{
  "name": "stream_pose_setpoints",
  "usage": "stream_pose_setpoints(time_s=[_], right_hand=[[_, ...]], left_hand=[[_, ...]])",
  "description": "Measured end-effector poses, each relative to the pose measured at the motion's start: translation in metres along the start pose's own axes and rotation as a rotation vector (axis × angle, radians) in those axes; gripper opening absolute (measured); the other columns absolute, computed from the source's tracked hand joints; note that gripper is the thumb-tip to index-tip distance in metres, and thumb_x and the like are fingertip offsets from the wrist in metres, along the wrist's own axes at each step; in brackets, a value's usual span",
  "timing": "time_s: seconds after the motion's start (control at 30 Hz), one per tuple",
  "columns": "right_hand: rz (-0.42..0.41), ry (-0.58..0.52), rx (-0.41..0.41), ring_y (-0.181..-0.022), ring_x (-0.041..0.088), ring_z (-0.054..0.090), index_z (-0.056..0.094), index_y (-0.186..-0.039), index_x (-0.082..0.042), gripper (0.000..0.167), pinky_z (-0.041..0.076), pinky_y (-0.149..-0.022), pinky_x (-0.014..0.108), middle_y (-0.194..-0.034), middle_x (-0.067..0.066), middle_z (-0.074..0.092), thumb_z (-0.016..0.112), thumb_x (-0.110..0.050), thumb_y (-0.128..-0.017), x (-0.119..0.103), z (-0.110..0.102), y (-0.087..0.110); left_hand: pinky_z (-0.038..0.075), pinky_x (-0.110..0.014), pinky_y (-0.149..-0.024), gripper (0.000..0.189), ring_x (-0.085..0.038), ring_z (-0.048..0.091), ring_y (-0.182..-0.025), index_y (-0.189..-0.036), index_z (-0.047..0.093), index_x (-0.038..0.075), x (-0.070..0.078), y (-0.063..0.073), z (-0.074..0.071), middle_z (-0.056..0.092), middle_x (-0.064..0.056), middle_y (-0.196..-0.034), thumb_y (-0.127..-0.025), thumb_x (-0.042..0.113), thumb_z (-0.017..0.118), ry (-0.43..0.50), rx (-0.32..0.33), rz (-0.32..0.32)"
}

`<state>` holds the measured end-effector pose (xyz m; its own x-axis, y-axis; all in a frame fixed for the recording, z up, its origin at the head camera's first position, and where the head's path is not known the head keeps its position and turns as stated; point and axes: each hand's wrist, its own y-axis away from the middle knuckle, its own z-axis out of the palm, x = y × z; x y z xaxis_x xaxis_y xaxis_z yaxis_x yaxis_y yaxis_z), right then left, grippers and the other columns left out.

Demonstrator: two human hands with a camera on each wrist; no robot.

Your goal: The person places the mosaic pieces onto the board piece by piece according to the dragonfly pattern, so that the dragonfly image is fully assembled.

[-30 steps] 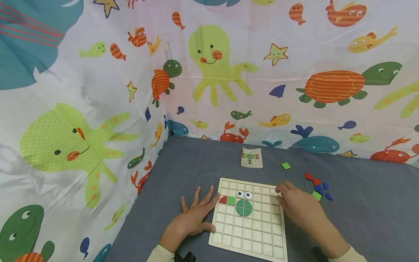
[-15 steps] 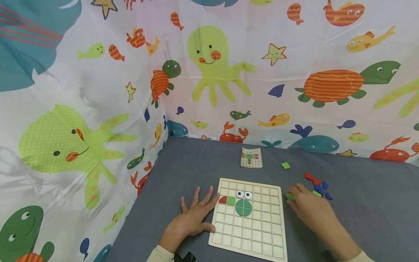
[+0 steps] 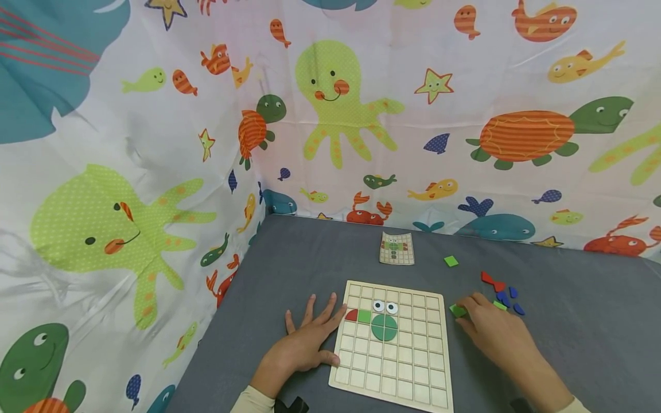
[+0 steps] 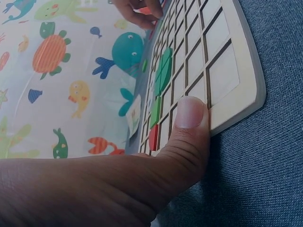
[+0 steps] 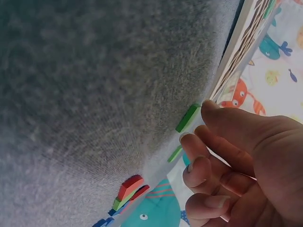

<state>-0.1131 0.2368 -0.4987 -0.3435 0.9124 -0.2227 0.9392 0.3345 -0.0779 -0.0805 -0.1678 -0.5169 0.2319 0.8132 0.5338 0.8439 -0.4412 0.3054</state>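
A square wooden grid board (image 3: pixel 391 367) lies on the grey cloth. On it are two round eye pieces (image 3: pixel 385 307), a green circle made of quarter pieces (image 3: pixel 384 327), a green square tile (image 3: pixel 364 316) and a red rounded piece (image 3: pixel 352 315). My left hand (image 3: pixel 306 344) rests spread at the board's left edge; in the left wrist view its thumb (image 4: pixel 189 113) lies on the rim. To the right of the board, my right hand (image 3: pixel 493 327) pinches another green square tile (image 3: pixel 457 310) between thumb and fingertips, low over the cloth. The right wrist view shows that tile (image 5: pixel 188 118) at the thumb tip.
A small pattern card (image 3: pixel 397 249) lies behind the board. A loose green tile (image 3: pixel 451 261) is to its right. Red pieces (image 3: pixel 493 281), several blue pieces (image 3: pixel 518 310) and one more green tile (image 3: pixel 500 306) lie beyond my right hand. A printed sea-animal curtain (image 3: pixel 361 189) hangs behind.
My right hand has moved right, from the board's upper right edge to the cloth beside it, where a green tile now shows at its fingertips. The left hand stays put.
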Motion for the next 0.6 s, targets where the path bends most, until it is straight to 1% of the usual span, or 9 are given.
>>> stream_pose_setpoints(time_s=[0.1,0.2,0.3,0.4,0.43,0.6], right_hand=[[-0.004,0.005,-0.001,-0.062,0.004,0.053,0.076,-0.112,-0.011,0.031,0.041,-0.045,0.028,-0.101,0.002,0.066,0.090,-0.017,-0.085,0.001,0.001,-0.001],[-0.017,0.011,0.003,-0.062,0.005,0.054,0.077,-0.111,-0.011,0.030,0.042,-0.046,0.027,-0.100,0.002,0.067,0.091,-0.016,-0.085,0.002,0.001,-0.002],[-0.028,0.009,0.001,-0.062,0.005,0.055,0.077,-0.110,-0.010,0.029,0.043,-0.047,0.028,-0.099,0.002,0.067,0.091,-0.015,-0.085,0.004,0.003,-0.004],[-0.037,0.012,0.007,-0.063,0.006,0.056,0.077,-0.109,-0.009,0.029,0.044,-0.048,0.028,-0.097,0.002,0.067,0.091,-0.014,-0.084,0.006,0.004,-0.006],[-0.043,0.015,0.011,-0.063,0.007,0.056,0.077,-0.108,-0.009,0.029,0.045,-0.048,0.028,-0.097,0.002,0.067,0.091,-0.013,-0.084,0.006,0.004,-0.006],[-0.059,0.025,0.018,-0.060,0.008,0.053,0.076,-0.107,-0.007,0.027,0.043,-0.046,0.028,-0.091,0.001,0.064,0.090,-0.011,-0.085,0.009,0.006,-0.014]], left_hand=[[-0.009,-0.089,-0.108,0.109,-0.045,-0.013,-0.161,-0.172,0.016,0.036,0.003,0.001,-0.003,0.001,0.001,-0.179,-0.085,0.043,0.081,0.002,-0.008,-0.006],[-0.007,-0.089,-0.109,0.107,-0.045,-0.011,-0.162,-0.172,0.019,0.033,0.010,0.004,-0.008,0.004,-0.002,-0.179,-0.085,0.043,0.081,-0.005,-0.013,-0.012],[-0.006,-0.088,-0.110,0.107,-0.044,-0.011,-0.162,-0.172,0.019,0.032,0.013,0.006,-0.009,0.003,-0.001,-0.179,-0.085,0.044,0.080,-0.012,-0.016,-0.021],[-0.006,-0.089,-0.110,0.108,-0.044,-0.011,-0.162,-0.172,0.019,0.033,0.013,0.006,-0.009,0.004,-0.001,-0.179,-0.084,0.044,0.081,-0.020,-0.013,-0.023],[-0.008,-0.089,-0.109,0.109,-0.043,-0.012,-0.162,-0.172,0.018,0.034,0.009,0.004,-0.006,0.003,0.000,-0.179,-0.084,0.045,0.081,-0.013,-0.007,-0.018],[-0.008,-0.089,-0.109,0.108,-0.043,-0.013,-0.162,-0.172,0.018,0.034,0.008,0.004,-0.006,0.002,0.001,-0.179,-0.084,0.045,0.081,-0.009,-0.005,-0.019]])
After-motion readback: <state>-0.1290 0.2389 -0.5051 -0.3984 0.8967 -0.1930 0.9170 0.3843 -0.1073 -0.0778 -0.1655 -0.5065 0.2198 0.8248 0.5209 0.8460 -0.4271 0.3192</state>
